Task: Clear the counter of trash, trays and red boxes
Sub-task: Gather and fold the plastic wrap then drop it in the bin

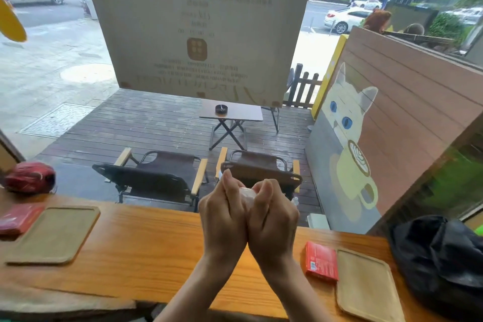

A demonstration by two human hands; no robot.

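Above the middle of the wooden counter (146,251), my left hand (222,217) and my right hand (273,219) are pressed together, both curled round a crumpled piece of clear plastic trash (247,195). Most of it is hidden between the fingers. A red box (321,260) lies flat to the right, touching a tan tray (366,287). At the left lies a second tan tray (55,234), with another red box (19,218) beside its left edge.
A black bag (441,261) sits at the counter's right end. A red bundle (30,178) rests at the far left by the window. Behind the glass are folding chairs, a small table and a cat mural.
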